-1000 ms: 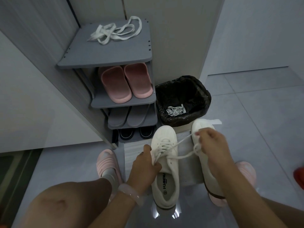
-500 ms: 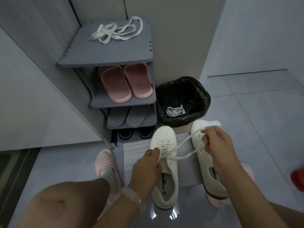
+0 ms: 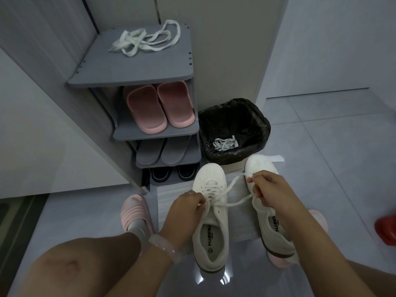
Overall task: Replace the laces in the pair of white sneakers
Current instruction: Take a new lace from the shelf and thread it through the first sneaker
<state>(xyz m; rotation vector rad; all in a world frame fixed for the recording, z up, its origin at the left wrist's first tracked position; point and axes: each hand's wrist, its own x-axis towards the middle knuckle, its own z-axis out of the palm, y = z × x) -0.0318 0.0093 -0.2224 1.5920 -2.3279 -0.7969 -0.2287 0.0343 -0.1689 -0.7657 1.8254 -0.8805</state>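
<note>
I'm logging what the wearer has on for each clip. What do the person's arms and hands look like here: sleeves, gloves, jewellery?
Both forearms are bare, with no sleeves in view and no gloves. The left hand has a thin ring on one finger, and a pale pink, glossy bangle circles the left wrist. The right hand shows no ring, watch or band.

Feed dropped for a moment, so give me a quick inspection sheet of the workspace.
Surface: grey tiled floor, pale mat under sneakers.
Job's things: left sneaker laced; right sneaker beside it; loose laces atop shoe rack.
Clutter: laces in lined bin; red object at the right edge.
Hands: left hand pinches lace at the eyelets; right hand holds lace ends.
Cables: nothing seen.
Surroundings: pink slippers, grey slippers, dark shoes on shelves.
</note>
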